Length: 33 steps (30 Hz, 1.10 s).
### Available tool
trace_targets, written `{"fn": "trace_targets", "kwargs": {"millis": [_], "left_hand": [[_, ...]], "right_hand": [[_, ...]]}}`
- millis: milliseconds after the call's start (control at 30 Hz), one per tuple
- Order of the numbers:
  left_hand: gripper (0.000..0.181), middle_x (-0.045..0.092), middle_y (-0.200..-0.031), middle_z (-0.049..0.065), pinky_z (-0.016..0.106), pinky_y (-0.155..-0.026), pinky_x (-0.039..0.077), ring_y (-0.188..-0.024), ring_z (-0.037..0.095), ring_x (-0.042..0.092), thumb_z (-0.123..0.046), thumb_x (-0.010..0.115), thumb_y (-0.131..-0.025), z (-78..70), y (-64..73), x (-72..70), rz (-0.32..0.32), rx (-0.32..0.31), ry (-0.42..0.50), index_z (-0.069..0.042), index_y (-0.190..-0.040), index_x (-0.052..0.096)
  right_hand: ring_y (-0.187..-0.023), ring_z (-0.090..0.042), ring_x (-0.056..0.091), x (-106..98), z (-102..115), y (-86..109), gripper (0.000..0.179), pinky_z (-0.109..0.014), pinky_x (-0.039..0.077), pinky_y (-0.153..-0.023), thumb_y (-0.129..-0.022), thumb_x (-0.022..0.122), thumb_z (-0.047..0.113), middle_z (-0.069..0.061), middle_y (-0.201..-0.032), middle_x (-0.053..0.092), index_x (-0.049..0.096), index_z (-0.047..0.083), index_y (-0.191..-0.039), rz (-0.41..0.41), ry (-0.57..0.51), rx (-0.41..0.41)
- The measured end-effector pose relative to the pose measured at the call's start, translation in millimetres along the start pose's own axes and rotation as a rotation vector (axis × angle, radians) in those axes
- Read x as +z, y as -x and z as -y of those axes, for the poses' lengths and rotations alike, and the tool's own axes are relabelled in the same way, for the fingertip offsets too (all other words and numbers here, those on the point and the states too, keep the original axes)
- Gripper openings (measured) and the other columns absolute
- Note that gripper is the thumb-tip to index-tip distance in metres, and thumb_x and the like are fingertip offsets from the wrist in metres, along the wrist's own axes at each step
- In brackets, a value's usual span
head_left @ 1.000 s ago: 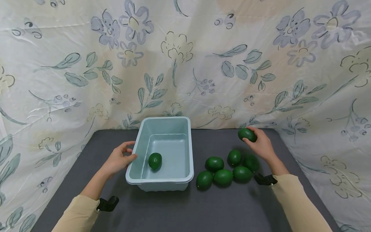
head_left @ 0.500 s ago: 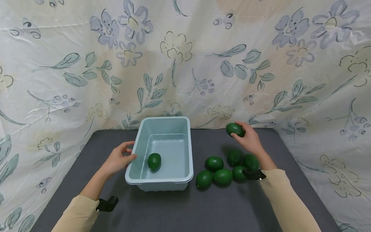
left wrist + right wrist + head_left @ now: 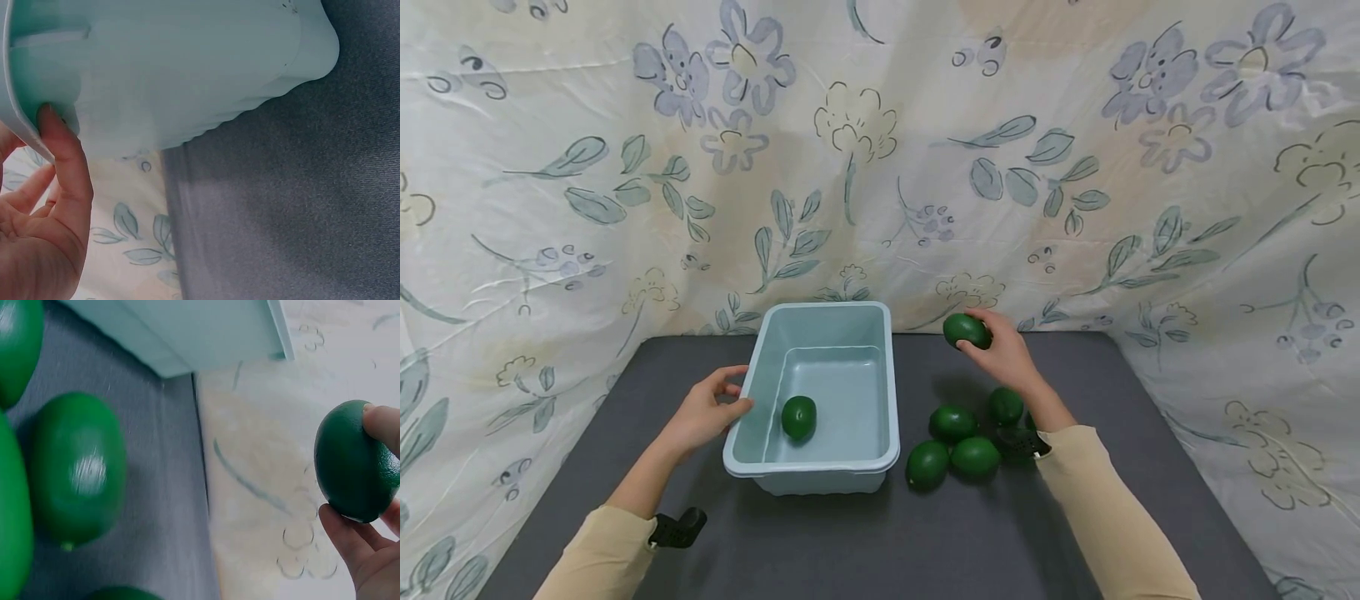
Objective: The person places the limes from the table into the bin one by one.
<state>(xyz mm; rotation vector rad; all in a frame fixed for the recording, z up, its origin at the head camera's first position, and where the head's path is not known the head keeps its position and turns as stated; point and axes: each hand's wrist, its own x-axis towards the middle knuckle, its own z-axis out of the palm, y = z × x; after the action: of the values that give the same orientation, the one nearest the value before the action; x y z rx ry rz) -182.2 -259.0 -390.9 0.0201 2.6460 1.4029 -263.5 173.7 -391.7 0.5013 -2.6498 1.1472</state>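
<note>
A pale blue-green plastic bin (image 3: 820,467) stands left of the middle of the table, with one dark green avocado (image 3: 798,417) lying inside. My left hand (image 3: 703,414) grips the bin's left rim; in the left wrist view a digit of that hand (image 3: 62,181) bends against the outer wall under the rim. To the right of the bin, my right hand (image 3: 1006,354) holds another avocado (image 3: 966,331) above the table, pinched between thumb and fingers as the right wrist view shows. Several more avocados (image 3: 975,459) sit clustered below it, some hidden behind the right wrist.
The dark grey tabletop (image 3: 850,550) carries the bin and the avocado cluster. A floral cloth (image 3: 880,167) hangs behind the table and along its sides. Black wrist cameras (image 3: 679,527) are strapped at both sleeves.
My right hand has carried its avocado leftward toward the bin, away from above the right end of the cluster. My left hand has stayed at the bin's rim.
</note>
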Motion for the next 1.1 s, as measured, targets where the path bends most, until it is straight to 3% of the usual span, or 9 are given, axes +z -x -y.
{"fn": "trace_targets", "kwargs": {"millis": [400,767,1100], "left_hand": [[0.061,0.052,-0.11,0.021,0.033,-0.057,0.049,-0.066,0.017,0.059,-0.015,0.059,-0.089,-0.2,0.9,1.6,0.004,0.008,-0.007,-0.005,-0.141,0.029],[0.061,0.052,-0.108,0.021,0.033,-0.057,0.049,-0.069,0.018,0.059,-0.014,0.058,-0.089,-1.2,1.1,-0.3,0.006,0.012,-0.005,-0.005,-0.141,0.029],[0.061,0.052,-0.107,0.02,0.032,-0.057,0.049,-0.068,0.018,0.058,-0.013,0.058,-0.088,-0.9,-0.1,0.5,0.002,0.006,-0.018,-0.004,-0.141,0.029]], "right_hand": [[-0.103,-0.028,0.053,22.4,30.3,-14.3,0.054,-0.042,0.046,-0.08,-0.084,0.067,0.018,-0.015,-0.126,0.05,0.046,0.004,-0.132,0.012,-0.031,-0.071],[-0.105,-0.025,0.053,39.8,59.6,-22.8,0.053,-0.04,0.046,-0.082,-0.084,0.067,0.02,-0.011,-0.128,0.049,0.047,0.008,-0.131,0.06,-0.065,-0.068],[-0.106,-0.024,0.051,52.2,83.9,-32.4,0.053,-0.04,0.045,-0.083,-0.084,0.068,0.02,-0.012,-0.126,0.051,0.048,0.006,-0.131,0.075,-0.076,-0.142]]}}
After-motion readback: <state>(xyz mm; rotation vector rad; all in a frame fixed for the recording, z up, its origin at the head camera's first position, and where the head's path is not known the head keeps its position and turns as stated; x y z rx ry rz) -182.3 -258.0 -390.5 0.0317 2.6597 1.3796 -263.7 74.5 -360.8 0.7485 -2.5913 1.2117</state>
